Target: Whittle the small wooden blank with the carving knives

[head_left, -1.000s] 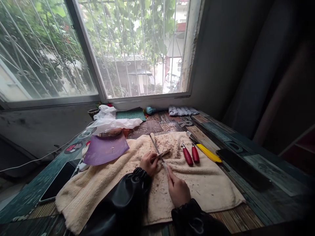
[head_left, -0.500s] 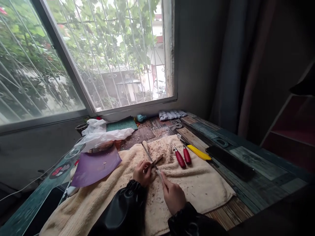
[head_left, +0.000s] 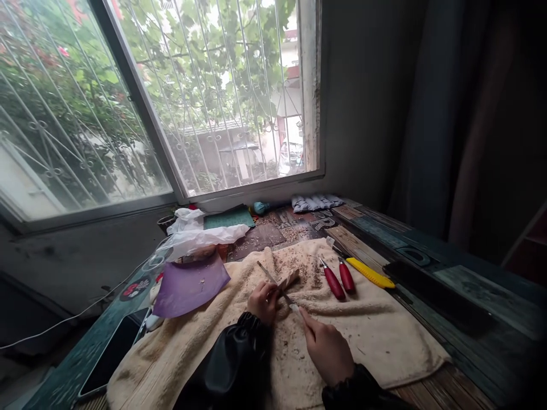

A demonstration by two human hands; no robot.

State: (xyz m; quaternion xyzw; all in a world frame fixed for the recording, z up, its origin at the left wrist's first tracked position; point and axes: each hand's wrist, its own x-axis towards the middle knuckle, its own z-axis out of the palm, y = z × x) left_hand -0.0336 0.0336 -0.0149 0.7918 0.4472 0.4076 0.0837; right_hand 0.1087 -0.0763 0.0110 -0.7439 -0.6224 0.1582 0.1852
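Over a cream towel (head_left: 367,336) strewn with shavings, my left hand (head_left: 262,303) is closed on a small wooden piece (head_left: 289,280). My right hand (head_left: 328,348) grips the pale handle of a slim metal file (head_left: 268,274). The file lies slantwise across the wooden piece, its tip pointing away from me to the left. My left fingertips hide part of the wood. To the right of the hands rest two red-handled carving tools (head_left: 332,283) (head_left: 347,277) and a yellow utility knife (head_left: 370,273).
Purple sandpaper-like sheet (head_left: 192,287) and white plastic bag (head_left: 209,238) lie left. A tablet or phone (head_left: 113,353) is at the left table edge, a long dark object (head_left: 440,296) at right. Behind are a green mat (head_left: 231,218) and a barred window (head_left: 226,97).
The view has turned left, so the scene sits further right. The file and my right hand have drawn back slightly towards me across the wood; my left hand keeps its grip.
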